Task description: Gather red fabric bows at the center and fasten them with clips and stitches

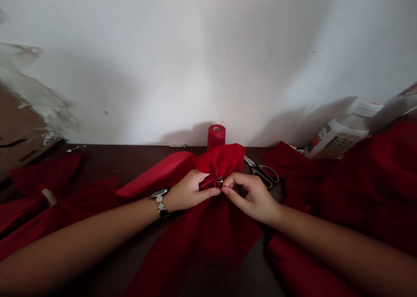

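Red gathered-fabric bow (pixel 223 158) at frame centre looks light and soft, best held at its bunched middle (pixel 207 183). The left hand (pixel 189 191) clamps that middle; the right hand (pixel 256 198) pinches its small shiny metal clasp (pixel 220 182).

two bare hands (pixel 187 190) (pixel 257 197), two red fabric bows (pixel 216 227) (pixel 67 201), one wristwatch (pixel 159 193), one red thread spool (pixel 216 138), one pair of scissors (pixel 259 171), one plastic bottle (pixel 342 134) and one cardboard box (pixel 14 131) (the heaped red cloth (pixel 374 179) defies counting).
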Available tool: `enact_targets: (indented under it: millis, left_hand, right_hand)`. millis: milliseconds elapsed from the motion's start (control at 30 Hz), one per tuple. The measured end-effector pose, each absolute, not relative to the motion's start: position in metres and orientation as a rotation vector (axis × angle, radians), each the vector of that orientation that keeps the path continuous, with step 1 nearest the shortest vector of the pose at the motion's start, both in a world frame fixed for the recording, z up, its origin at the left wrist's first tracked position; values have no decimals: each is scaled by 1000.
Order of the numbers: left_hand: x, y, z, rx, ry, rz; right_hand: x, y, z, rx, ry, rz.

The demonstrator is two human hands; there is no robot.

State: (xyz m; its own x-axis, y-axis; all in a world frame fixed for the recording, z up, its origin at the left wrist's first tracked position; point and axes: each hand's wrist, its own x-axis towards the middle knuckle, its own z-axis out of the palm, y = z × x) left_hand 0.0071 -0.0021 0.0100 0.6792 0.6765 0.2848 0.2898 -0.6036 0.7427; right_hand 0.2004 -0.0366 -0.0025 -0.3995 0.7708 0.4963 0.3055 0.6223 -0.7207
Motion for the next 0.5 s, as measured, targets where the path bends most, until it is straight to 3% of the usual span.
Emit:
enact_targets:
  millis: [500]
  left_hand:
    - [-3, 2, 5, 2315, 859, 675]
  right_hand:
    - [199, -35, -2, -911, -2020, 580]
